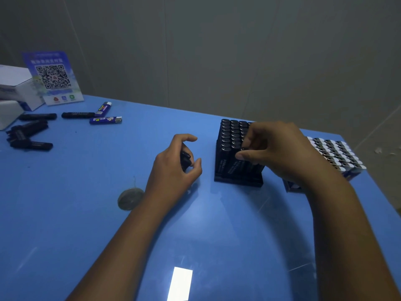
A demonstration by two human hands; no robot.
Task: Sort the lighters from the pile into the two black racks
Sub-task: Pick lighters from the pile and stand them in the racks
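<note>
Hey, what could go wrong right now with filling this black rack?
The right hand is pinching a lighter into the near edge of the nearly full black rack; pushing sideways might tip its neighbours. The left hand grips spare black lighters loosely, so one may slip onto the table.

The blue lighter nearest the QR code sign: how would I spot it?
Look to the blue table's far left, before the standing QR code sign. Two blue plastic lighters lie there; yours is the farther, tilted one, its white cap pointing away, unlike the flat-lying neighbour.
</note>
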